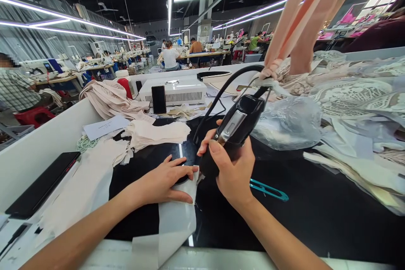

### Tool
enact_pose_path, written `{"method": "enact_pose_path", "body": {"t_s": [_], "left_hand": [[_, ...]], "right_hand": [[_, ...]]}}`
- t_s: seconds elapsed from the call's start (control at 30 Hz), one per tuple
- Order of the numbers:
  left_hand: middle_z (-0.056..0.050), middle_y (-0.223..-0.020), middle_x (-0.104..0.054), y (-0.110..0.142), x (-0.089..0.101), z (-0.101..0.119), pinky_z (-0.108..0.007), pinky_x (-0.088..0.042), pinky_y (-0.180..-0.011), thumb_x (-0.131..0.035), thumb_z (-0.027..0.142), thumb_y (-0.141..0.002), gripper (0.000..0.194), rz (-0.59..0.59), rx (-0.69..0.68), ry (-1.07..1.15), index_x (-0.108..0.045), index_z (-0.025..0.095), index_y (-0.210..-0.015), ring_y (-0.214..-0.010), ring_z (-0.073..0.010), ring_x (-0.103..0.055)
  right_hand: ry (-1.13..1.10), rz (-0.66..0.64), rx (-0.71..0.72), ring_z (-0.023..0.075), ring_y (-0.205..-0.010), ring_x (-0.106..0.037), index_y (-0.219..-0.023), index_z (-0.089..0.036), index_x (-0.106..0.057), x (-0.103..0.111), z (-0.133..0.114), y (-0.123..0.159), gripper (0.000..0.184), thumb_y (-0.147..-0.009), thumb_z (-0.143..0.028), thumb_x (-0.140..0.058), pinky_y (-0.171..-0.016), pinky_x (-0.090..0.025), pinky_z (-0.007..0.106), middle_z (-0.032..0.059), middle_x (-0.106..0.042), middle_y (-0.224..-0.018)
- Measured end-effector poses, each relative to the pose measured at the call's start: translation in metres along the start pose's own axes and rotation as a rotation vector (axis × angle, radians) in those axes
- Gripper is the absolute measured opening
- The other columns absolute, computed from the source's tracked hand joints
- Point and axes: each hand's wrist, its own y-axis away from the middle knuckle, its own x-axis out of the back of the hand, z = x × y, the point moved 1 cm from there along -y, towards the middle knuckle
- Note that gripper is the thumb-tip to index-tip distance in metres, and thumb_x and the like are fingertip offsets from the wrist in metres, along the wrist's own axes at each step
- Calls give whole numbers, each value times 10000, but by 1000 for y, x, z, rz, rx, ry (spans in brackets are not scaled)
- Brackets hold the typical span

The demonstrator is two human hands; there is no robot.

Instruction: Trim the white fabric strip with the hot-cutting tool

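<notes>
**Right fingers (221,154) clamped on black tool (236,123), left fingers (183,171) spread on pale cloth (179,216)**

The black tool lies within the right fingers' wrap, slanting: its lower end sits just beside the left fingertips, its top leans up and rightward past the right thumb. The left fingers stand apart, touching the pale cloth, which runs from beneath them toward the near edge of the counter (303,215).

Hand tool (249,109): blk/silver. Cloth strips (286,21) above tool: peach-pink. Counter (300,219) below tool: blk surf. Slim implement (268,190) R of tool: teal. Fabric strip (177,219) L of tool: pale gry-wht. Box (177,90) behind tool: wht w/ dk slotting. Lace (354,95) R of tool: cream, leaf-like patt.
</notes>
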Motion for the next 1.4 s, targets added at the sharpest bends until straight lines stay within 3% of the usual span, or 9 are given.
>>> {"method": "enact_pose_path", "body": {"t_s": [0.33,0.8,1.07,1.4], "left_hand": [[-80,-1692,-600,7,7,6,-790,-132,-1378,-874,429,-1015,459,-42,34,-105,-670,302,-1406,-1735,-402,-268],[-93,-1706,-585,5,8,13,-804,-163,-1360,-882,459,-1001,450,-32,21,-134,-704,292,-1380,-1715,-423,-316],[-89,-1604,-677,5,11,14,-793,-151,-1366,-874,412,-1017,393,-38,15,-100,-703,289,-1349,-1716,-389,-330],[-81,-1686,-607,5,10,12,-810,-114,-1360,-883,385,-1011,404,-47,17,-61,-702,298,-1362,-1725,-389,-307]], "right_hand": [[-27,-31,-2,117,-591,-702,-1030,-273,-671,-4,1,1,231,-886,-304,-849,-587,-647,243,-69,-749,-814],[-1,11,-14,134,-580,-674,-996,-281,-682,-6,-3,-5,245,-852,-340,-871,-556,-626,273,-63,-733,-790],[22,-27,-14,123,-586,-677,-1016,-272,-668,-7,1,-2,227,-881,-305,-847,-575,-633,264,-60,-738,-817],[18,-34,-33,145,-618,-720,-1057,-276,-687,-3,-5,9,246,-892,-348,-856,-619,-675,302,-53,-746,-844]]}}
